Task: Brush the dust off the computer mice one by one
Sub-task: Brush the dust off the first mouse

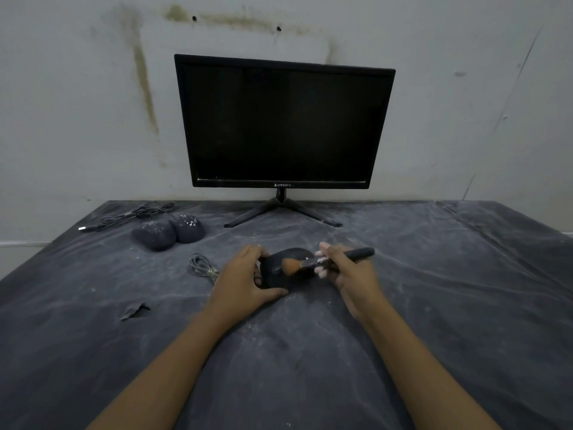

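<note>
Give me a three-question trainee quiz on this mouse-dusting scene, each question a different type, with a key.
1. True or false: the right hand holds the brush with its bristles on the mouse that the left hand grips.
2. How many dust-speckled mice wait beside the cables at the far left? A) one B) two C) four
3. Fill in: the screen of the monitor is ____.
Key: 1 true; 2 B; 3 dark.
</note>
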